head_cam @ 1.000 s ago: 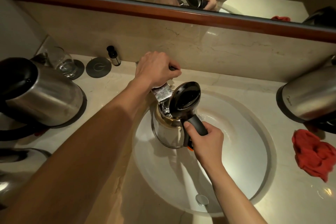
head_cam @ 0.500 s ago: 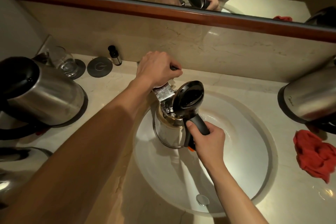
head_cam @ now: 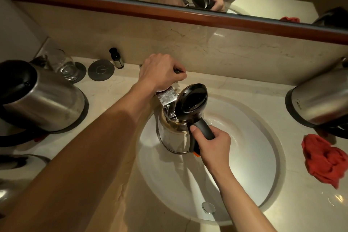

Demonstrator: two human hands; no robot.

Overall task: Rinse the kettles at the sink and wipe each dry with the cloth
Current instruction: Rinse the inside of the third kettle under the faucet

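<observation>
A steel kettle (head_cam: 172, 138) with its black lid (head_cam: 192, 102) flipped up stands upright over the white sink basin (head_cam: 250, 149), under the chrome tap spout (head_cam: 166, 97). My right hand (head_cam: 212, 142) grips its black handle. My left hand (head_cam: 160, 72) is curled round the tap lever behind the basin. Water shows inside the kettle mouth. A red cloth (head_cam: 328, 158) lies crumpled on the counter to the right of the basin.
A steel kettle (head_cam: 43, 100) sits at the left, another (head_cam: 11, 175) at the lower left edge, and a third (head_cam: 320, 100) at the right. A glass (head_cam: 63, 64), a round coaster (head_cam: 101, 70) and a small bottle (head_cam: 116, 58) stand by the back wall. A mirror hangs above.
The kettle and my right hand have shifted very slightly right under the tap. My left hand stays on the tap lever.
</observation>
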